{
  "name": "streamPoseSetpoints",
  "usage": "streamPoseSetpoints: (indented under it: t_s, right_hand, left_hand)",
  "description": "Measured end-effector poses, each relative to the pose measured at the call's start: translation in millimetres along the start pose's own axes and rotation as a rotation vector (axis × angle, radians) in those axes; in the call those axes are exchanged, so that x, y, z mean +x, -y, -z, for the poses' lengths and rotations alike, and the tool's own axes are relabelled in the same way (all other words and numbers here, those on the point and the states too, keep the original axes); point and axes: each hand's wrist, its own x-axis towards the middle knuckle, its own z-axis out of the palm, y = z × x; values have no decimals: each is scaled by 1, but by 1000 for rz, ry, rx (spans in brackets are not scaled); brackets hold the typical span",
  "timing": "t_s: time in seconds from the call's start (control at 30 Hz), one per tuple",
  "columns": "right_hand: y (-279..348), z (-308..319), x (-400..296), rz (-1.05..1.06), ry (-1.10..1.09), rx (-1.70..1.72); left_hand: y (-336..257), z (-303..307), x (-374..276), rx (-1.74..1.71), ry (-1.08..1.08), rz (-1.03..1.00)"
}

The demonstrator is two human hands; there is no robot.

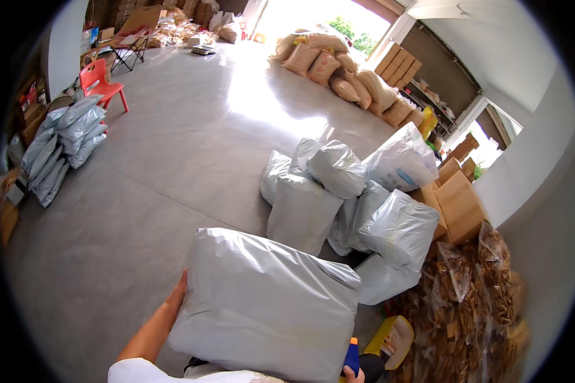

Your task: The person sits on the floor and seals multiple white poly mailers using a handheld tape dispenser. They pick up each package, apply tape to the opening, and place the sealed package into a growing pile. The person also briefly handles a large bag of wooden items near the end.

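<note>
A large, full grey plastic mailing bag (273,306) is held up in front of my body. My left hand (179,289) presses flat along its left side, with the fingertips partly hidden behind the edge. At the lower right corner, my right hand (353,375) grips a blue object with an orange tip (351,355), seen only in part; what kind of tool it is I cannot tell. The bag's right edge meets that hand, but whether the hand also bears its weight is hidden.
Ahead stand several stuffed grey mailing bags (304,210) and a white woven sack (402,160). Clear bags of brown pieces (460,306) and an open carton (460,206) lie right. Further off are piled sacks (326,62), stacked grey parcels (67,143) and a red chair (98,84).
</note>
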Motion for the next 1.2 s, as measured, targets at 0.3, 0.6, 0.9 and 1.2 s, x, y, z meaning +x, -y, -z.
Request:
streamPoseSetpoints:
  t_s: [0.3, 0.6, 0.9, 1.2]
  right_hand:
    - [92, -30, 2, 353, 10, -176]
    - [285, -56, 58, 962, -260, 469]
    - [211, -32, 43, 844, -346, 541]
    - [116, -14, 25, 473, -284, 363]
  left_hand:
    - [-32, -54, -14, -299, 94, 4]
    - [-44, -170, 95, -556, 284, -321]
    - [-113, -330, 312, -245, 293, 22]
    - [30, -265, 262, 513, 218, 305]
